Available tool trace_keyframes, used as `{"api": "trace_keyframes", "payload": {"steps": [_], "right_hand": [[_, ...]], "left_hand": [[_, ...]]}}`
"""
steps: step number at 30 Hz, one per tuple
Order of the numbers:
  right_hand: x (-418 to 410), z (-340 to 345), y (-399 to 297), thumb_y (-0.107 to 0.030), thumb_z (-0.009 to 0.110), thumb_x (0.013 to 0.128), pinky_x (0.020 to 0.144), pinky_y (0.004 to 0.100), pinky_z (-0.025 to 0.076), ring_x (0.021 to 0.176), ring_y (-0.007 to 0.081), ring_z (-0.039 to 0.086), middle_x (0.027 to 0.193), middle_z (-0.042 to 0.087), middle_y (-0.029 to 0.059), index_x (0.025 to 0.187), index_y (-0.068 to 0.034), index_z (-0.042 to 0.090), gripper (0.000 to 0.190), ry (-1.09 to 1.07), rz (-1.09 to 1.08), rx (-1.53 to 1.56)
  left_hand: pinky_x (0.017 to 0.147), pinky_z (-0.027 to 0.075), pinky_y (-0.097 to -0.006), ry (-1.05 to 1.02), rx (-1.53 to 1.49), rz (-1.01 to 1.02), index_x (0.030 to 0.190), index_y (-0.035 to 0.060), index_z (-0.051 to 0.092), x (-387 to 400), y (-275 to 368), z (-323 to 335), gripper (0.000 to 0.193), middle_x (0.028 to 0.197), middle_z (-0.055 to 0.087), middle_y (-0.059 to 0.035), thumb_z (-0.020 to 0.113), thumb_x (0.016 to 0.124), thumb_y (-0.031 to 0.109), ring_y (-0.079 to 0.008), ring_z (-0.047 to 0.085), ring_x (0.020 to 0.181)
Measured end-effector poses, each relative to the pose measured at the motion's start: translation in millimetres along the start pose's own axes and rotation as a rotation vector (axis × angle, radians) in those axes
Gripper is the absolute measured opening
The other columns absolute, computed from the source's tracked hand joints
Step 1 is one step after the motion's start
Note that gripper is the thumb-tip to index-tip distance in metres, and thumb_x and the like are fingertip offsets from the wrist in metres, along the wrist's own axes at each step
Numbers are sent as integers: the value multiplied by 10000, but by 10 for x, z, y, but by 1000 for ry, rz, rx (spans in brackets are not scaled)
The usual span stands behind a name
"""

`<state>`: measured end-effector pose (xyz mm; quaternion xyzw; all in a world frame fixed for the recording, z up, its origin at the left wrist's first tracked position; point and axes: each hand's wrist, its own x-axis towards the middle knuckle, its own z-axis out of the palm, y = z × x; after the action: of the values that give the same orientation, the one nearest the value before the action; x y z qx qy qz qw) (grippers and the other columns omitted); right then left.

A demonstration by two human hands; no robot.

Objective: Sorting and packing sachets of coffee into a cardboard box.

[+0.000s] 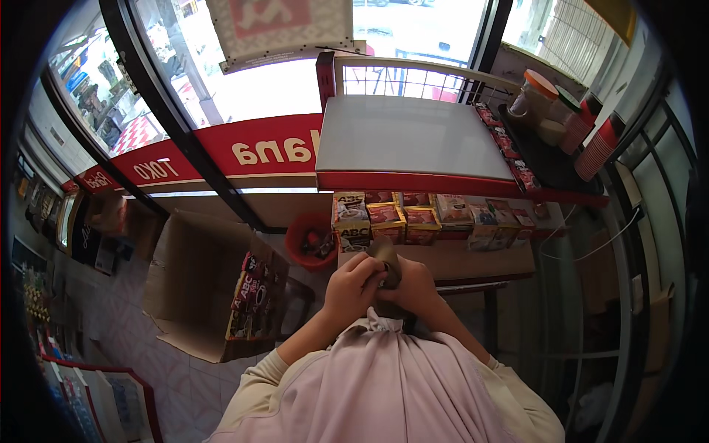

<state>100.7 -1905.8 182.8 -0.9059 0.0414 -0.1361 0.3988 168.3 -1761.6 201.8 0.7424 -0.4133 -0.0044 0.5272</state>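
Note:
Close before my chest, my left hand and my right hand hold a dark, brownish, bent item between them; it looks like a strip or small pouch, but its kind cannot be told. The left fingertips pinch its near part, while the right hand wraps its other side. Just beyond the hands, rows of drink sachets stand on a low shelf: black and white ABC sachets, red and gold sachets, and paler sachets to the right.
A grey-white counter top with a red edge lies above the sachets. On its right, a black tray bears lidded jars and stacked red cups. An open cardboard box with sachet strips stands left, near a red bin.

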Motion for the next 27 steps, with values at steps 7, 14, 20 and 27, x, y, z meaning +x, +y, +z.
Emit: {"api": "trace_keyframes", "payload": {"steps": [7, 14, 20, 27], "right_hand": [[59, -51, -45, -448, 806, 581, 682, 412, 499, 789, 358, 621, 820, 637, 152, 969, -81, 580, 581, -22, 4, 36], [54, -37, 17, -478, 799, 593, 706, 403, 493, 796, 347, 625, 823, 640, 171, 966, -50, 585, 606, -97, 25, 149], [13, 115, 134, -399, 824, 583, 744, 371, 489, 824, 329, 636, 855, 652, 166, 995, -24, 589, 605, -217, -6, 19], [25, 110, 201, -379, 814, 590, 750, 375, 488, 831, 348, 624, 877, 650, 175, 1017, -23, 588, 600, -286, -18, 95]], "left_hand": [[576, 452, -297, 119, 63, 23, 850, 31, 572, 157, 31, -182, 101, 772, 541, -81, 635, 773, 12, -233, 565, 651], [550, 442, -223, 218, 32, -36, 818, 7, 570, 251, 16, -458, 94, 757, 534, -42, 640, 768, -30, -109, 542, 631], [568, 451, -208, 343, 90, -3, 819, -2, 566, 333, -31, -682, 91, 763, 529, -30, 633, 777, -46, -76, 532, 673], [568, 421, -185, 438, 143, -9, 823, 19, 568, 344, -108, -949, 70, 769, 529, -10, 631, 807, -7, -64, 522, 695]]}}
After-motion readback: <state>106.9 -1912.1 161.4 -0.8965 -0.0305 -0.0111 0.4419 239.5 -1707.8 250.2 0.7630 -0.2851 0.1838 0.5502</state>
